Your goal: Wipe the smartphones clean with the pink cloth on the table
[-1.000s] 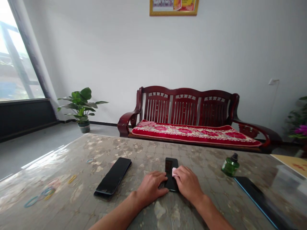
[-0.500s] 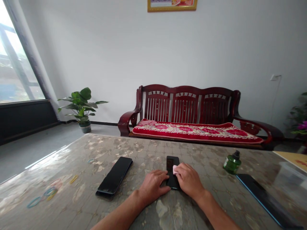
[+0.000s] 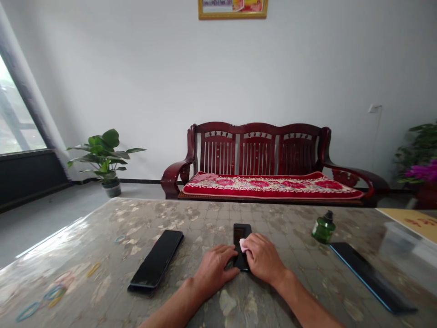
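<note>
A black smartphone (image 3: pixel 241 230) lies flat on the patterned table (image 3: pixel 201 218), straight ahead of me. Its left edge and lower corner are held by the fingertips and thumb of my left hand (image 3: pixel 214 268), which rests on the tabletop. My right hand (image 3: pixel 264 257) is closed over the phone's right side, pinching a small pale pink cloth (image 3: pixel 243 245) against the screen. The hand hides part of the cloth and of the phone. To the left lies a second black phone (image 3: pixel 157 259), apparently on top of another dark flat piece.
Rubber bands (image 3: pixel 54 292) are scattered at the left. On the right stand a green bottle (image 3: pixel 323 228) with a black top, a long dark phone-like slab (image 3: pixel 370 275) and a clear plastic box (image 3: pixel 406 253). A wooden bench (image 3: pixel 257 141) is beyond the table.
The view has swung slightly right, so everything sits further left. Both hands keep their places at the phone, and the cloth is still against the screen.
</note>
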The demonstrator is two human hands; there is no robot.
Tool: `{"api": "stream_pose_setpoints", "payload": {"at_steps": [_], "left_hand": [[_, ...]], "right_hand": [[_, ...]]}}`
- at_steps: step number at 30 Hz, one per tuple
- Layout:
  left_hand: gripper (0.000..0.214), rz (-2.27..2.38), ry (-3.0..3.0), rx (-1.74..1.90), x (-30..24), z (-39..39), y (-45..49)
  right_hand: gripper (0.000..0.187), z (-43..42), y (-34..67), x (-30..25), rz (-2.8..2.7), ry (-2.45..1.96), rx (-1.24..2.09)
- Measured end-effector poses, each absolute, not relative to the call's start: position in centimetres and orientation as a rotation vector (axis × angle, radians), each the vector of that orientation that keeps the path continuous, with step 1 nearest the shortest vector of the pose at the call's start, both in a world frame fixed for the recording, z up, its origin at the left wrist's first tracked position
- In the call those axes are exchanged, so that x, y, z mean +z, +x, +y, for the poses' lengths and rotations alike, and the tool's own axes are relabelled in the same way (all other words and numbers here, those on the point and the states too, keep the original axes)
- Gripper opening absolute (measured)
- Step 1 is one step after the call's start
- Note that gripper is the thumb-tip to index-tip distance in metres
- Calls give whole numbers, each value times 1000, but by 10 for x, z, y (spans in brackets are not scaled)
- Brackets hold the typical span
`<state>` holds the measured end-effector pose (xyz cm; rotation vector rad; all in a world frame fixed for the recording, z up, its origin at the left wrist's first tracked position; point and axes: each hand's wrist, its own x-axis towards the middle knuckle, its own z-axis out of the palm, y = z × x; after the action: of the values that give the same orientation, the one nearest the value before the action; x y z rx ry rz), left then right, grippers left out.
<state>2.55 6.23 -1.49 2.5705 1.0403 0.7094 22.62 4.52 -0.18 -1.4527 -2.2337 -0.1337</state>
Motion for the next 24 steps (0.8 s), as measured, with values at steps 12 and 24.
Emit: {"api": "stream_pose_setpoints", "payload": {"at_steps": [12, 24], "left_hand": [[26, 1099, 2524, 644, -12, 62, 25], [19, 1111, 2527, 617, -10, 61, 26]], "right_hand": [[21, 63, 222, -8, -2160, -1490, -48], [19, 35, 218, -2, -2245, -1403, -69]]}}
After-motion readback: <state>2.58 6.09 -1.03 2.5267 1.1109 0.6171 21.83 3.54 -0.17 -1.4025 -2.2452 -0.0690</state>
